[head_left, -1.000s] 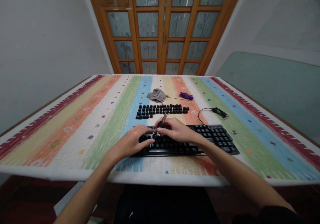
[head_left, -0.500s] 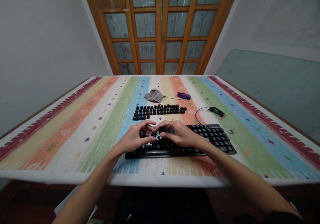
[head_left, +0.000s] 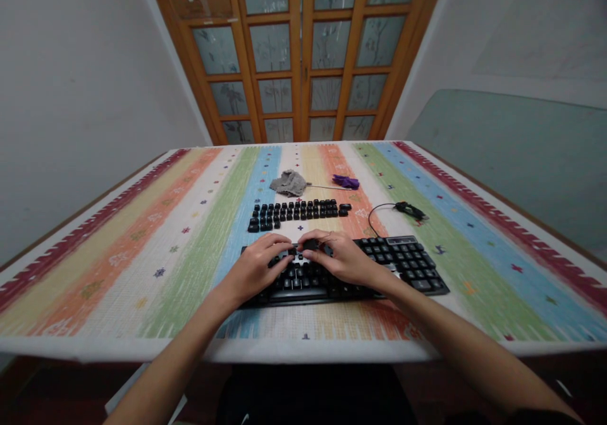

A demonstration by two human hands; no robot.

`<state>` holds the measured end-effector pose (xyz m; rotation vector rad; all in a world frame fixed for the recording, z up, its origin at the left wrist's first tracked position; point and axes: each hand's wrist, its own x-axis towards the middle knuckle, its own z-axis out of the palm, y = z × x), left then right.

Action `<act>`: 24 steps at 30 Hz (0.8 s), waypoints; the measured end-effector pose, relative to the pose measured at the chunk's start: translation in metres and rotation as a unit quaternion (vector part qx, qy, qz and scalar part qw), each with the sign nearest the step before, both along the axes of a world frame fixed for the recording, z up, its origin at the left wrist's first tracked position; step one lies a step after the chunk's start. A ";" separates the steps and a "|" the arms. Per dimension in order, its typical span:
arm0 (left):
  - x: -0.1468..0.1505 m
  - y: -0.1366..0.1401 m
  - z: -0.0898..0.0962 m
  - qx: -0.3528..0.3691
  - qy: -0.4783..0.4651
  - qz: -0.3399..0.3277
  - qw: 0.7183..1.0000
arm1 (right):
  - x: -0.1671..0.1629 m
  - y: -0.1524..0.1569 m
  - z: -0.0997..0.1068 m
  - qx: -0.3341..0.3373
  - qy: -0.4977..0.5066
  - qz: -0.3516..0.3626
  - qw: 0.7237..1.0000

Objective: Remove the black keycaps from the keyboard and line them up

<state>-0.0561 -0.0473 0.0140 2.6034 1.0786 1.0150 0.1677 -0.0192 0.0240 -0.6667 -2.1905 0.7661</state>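
A black keyboard (head_left: 303, 295) lies in front of me, with pale bare patches where keycaps are off. My left hand (head_left: 260, 265) is over its left part, thumb and fingertips pinched around a small black keycap (head_left: 292, 252). Close beside it, my right hand (head_left: 339, 257) has its fingers closed around a dark rounded piece with thin wire, apparently a keycap puller (head_left: 310, 244). The fingertips of both hands nearly meet above the upper key rows. Behind the keyboard, loose black keycaps (head_left: 296, 211) stand in rows on the striped tablecloth (head_left: 190, 260).
Farther back lie a grey cloth (head_left: 289, 183), a thin rod (head_left: 327, 187) and a purple cloth (head_left: 346, 181). The keyboard's bundled cable (head_left: 408, 210) rests at the back right. The table's front edge (head_left: 303, 351) is close to me.
My left hand has shifted slightly left and down, and its fingers have closed from a wider curl. My right hand has barely moved. The view has shifted slightly.
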 end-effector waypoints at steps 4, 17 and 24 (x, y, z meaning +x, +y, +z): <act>0.000 0.005 0.002 0.014 0.052 0.008 0.999 | 0.001 0.001 -0.005 -0.002 -0.012 -0.026 1.000; -0.023 0.078 -0.001 0.058 0.136 0.028 0.989 | 0.002 0.000 -0.006 -0.012 -0.020 -0.076 0.997; -0.023 0.099 -0.019 0.042 0.171 0.045 0.983 | 0.003 -0.001 -0.007 -0.009 -0.025 -0.063 0.998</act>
